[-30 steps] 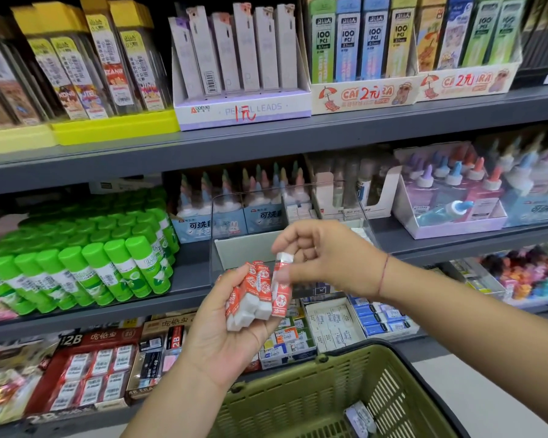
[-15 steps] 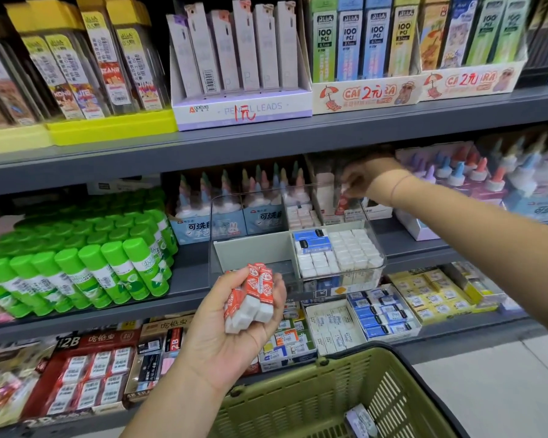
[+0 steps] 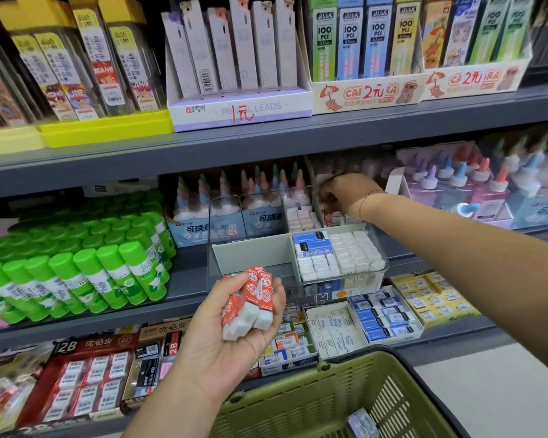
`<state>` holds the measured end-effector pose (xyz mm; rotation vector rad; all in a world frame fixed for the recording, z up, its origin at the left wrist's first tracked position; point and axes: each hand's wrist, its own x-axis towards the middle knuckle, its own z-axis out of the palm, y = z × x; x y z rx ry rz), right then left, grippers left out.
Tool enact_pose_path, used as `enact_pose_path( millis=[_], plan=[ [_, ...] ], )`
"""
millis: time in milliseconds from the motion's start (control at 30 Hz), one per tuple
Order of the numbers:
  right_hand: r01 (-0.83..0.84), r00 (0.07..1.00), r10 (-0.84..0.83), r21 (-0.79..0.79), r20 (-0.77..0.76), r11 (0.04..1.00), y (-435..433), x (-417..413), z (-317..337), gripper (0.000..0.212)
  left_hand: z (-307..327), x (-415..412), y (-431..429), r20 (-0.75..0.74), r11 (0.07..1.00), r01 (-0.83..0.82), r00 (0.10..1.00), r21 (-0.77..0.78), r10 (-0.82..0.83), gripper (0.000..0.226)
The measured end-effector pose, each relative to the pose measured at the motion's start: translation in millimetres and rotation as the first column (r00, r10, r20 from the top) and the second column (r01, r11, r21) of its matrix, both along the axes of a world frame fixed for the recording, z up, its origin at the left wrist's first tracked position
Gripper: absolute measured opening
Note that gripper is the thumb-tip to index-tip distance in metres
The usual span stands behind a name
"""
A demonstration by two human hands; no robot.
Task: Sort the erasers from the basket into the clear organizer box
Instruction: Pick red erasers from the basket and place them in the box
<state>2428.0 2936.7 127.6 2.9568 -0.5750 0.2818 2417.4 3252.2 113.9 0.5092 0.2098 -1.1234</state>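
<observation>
**Task item.** A bundle of white block erasers (image 3: 250,306) in red-and-white printed paper sleeves. The sleeved ends point up and the bare white ends point down, and the blocks are packed side by side.

**Location.** The bundle lies in the left hand (image 3: 222,346), which is palm up with fingers and thumb curled round it in a firm hold. The hand is just in front of the clear plastic organizer box (image 3: 253,251) on the middle shelf, and above the olive-green plastic mesh basket (image 3: 298,403).

**Right hand (image 3: 345,192).** It extends over the box to the rear right compartment, with the back of the hand toward the camera and the fingers bent downward. The fingertips are hidden and blurred, so I cannot tell whether they pinch anything.

**Obscured.**
- The wrist partly covers the small pale blocks in the rear compartments.
- The lower frame edge cuts off the basket.
- A small wrapped packet (image 3: 363,423) lies in the basket; its print is unreadable.

**Counts.**
- One box and one basket.
- One packet in the basket.
- At least four erasers in the left hand; overlap prevents an exact figure.
- At least two blue-sleeved erasers (image 3: 310,245) in the front right compartment.
- Close rows of plain white eraser blocks (image 3: 355,251) beside them, too tightly packed to count.
</observation>
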Motion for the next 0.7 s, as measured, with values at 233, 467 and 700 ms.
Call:
enact_pose_path(
  millis=[233,467,700],
  plan=[
    [0.026,0.998,-0.033,-0.113,-0.058,0.993,2.3,1.5,-1.5,0.038,0.4,-0.7,-2.0,0.004,1.0,-0.002,1.0,-0.006,0.002,0.066],
    [0.059,0.998,-0.059,0.017,0.008,0.998,37.2,-28.9,22.1,0.033,2.1,-2.9,0.0,-0.011,1.0,-0.015,1.0,-0.009,0.015,0.069],
    [-0.534,0.834,0.32,0.511,0.45,0.673,164.6,-101.1,26.8,0.05,4.2,-6.2,-0.7,0.061,1.0,-0.02,0.998,-0.001,0.02,0.064]
  ],
)
